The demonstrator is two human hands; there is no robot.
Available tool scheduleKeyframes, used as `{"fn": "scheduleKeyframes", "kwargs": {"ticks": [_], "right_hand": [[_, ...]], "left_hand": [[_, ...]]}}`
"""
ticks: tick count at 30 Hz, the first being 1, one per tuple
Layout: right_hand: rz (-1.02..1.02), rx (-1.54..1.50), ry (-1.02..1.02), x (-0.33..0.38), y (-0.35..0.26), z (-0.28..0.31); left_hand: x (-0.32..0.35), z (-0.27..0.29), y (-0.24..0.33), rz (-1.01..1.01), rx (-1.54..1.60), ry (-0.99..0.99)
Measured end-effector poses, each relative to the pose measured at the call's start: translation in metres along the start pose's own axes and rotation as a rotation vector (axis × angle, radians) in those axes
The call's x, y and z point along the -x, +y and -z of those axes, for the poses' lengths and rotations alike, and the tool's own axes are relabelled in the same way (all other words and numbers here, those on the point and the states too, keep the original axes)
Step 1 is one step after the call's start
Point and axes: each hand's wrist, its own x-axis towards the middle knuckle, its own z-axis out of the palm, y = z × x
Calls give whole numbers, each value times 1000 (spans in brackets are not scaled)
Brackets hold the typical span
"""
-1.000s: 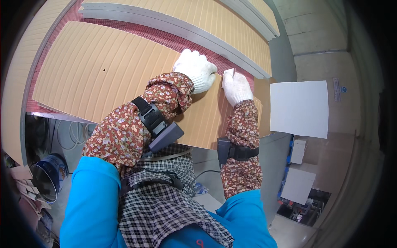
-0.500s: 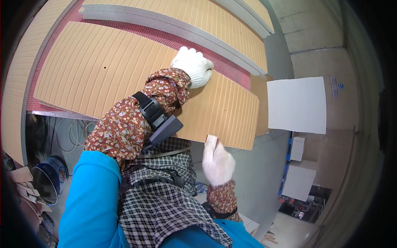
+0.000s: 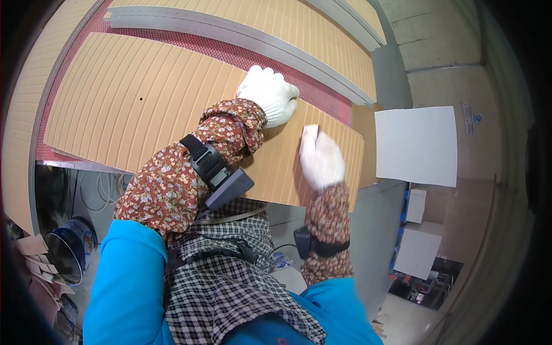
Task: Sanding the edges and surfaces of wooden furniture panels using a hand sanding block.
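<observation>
So the right hand [image 3: 323, 164] was down at the grooved tan panel's [image 3: 144, 75] near edge half a second ago, and now it's back over the middle, motion-blurred and pinching a small pale block [image 3: 310, 130]. Reads to me like mid-stroke, panel not finished. Left hand [image 3: 267, 95] hasn't budged, fingers curled, at the far edge; can't tell if it's gripping anything. Hands are apart, right at five o'clock from left. Red mesh mat [image 3: 322, 102] peeks out at twelve.
</observation>
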Motion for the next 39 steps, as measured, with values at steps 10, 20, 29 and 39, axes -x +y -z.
{"fn": "scheduleKeyframes", "kwargs": {"ticks": [10, 20, 29, 39], "right_hand": [[69, 46, 54, -77, -5, 4], [56, 78, 101, 71, 10, -23], [53, 89, 36, 144, 11, -21], [19, 4, 17, 11, -2, -7]], "left_hand": [[3, 1, -2, 6, -18, 14], [1, 2, -2, 9, -13, -46], [-2, 3, 1, 7, -1, -64], [3, 3, -3, 18, -8, -58]]}}
